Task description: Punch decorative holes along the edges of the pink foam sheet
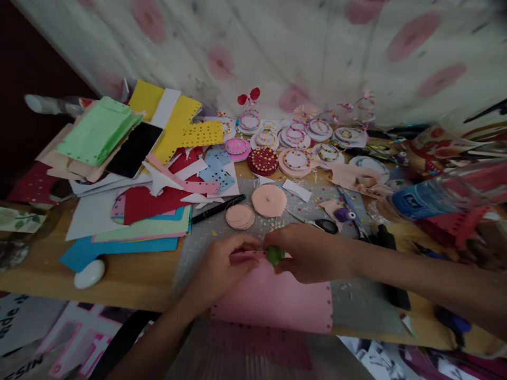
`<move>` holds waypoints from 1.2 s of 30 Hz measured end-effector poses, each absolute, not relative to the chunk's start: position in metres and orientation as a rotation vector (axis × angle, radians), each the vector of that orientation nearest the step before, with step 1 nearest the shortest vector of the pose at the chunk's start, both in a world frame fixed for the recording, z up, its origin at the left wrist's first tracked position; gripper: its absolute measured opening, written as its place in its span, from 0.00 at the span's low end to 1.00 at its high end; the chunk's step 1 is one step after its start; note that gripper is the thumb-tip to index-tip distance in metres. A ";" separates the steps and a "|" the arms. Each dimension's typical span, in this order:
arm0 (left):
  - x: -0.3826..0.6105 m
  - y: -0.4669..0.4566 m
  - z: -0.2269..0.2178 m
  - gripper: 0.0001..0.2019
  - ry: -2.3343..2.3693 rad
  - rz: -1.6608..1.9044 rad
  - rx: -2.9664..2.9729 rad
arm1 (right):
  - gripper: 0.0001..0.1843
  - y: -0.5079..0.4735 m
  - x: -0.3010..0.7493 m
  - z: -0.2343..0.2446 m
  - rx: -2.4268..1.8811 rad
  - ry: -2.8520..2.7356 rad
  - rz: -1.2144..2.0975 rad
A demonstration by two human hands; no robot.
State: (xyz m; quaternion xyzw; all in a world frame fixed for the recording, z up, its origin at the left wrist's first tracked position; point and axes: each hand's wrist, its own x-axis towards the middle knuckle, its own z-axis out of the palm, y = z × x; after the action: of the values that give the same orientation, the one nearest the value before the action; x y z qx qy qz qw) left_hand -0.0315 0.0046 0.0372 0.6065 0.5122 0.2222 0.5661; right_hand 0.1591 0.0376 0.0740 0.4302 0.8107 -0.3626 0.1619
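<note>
A pink sheet [277, 301] lies bent over the table's front edge, with a row of small dark holes along its borders. My left hand [224, 269] pinches the sheet's far edge between thumb and fingers. Around a small green hole punch [274, 255] my right hand [312, 253] is closed, right at that same edge; fingers hide most of the tool. Just beyond the hands are a large peach paper disc [269, 200] and a stack of smaller peach discs [240, 216]. Tiny paper bits are scattered beside them on the grey cutting mat [198, 264].
Left are coloured sheets [158, 211], a phone [135, 150], a black pen [219, 208] and a white egg-shaped object [90, 274]. Beaded rings on discs [297, 158] line the back. Scissors [326, 225], a plastic bottle [420, 198] and a black bar [392, 269] are on the right.
</note>
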 end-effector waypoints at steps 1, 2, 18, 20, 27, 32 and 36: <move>-0.032 0.005 0.038 0.14 1.216 0.517 1.430 | 0.10 0.038 0.159 0.074 1.228 2.314 -1.036; -0.032 0.005 0.039 0.13 1.232 0.513 1.437 | 0.10 0.038 0.160 0.074 1.234 2.314 -1.047; -0.035 0.006 0.063 0.22 1.220 0.506 1.791 | 0.09 0.037 0.156 0.079 1.206 2.393 -0.964; -0.032 0.006 0.072 0.32 1.227 0.495 2.009 | 0.08 0.037 0.154 0.079 1.180 2.438 -0.968; -0.012 0.023 0.063 0.24 1.171 0.209 2.039 | 0.04 0.038 0.147 0.084 1.139 2.499 -0.921; -0.010 0.022 0.052 0.16 1.231 0.277 1.972 | 0.08 0.037 0.149 0.075 1.167 2.583 -0.931; -0.012 0.019 0.050 0.15 1.237 0.270 1.973 | 0.07 0.036 0.148 0.064 1.123 2.606 -0.977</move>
State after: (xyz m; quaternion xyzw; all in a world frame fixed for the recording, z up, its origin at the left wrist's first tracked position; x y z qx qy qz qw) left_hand -0.0118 0.0192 0.0504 0.7755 0.4862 0.1061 0.3884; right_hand 0.1476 0.0357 0.0639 0.3734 0.8662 -0.3247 0.0703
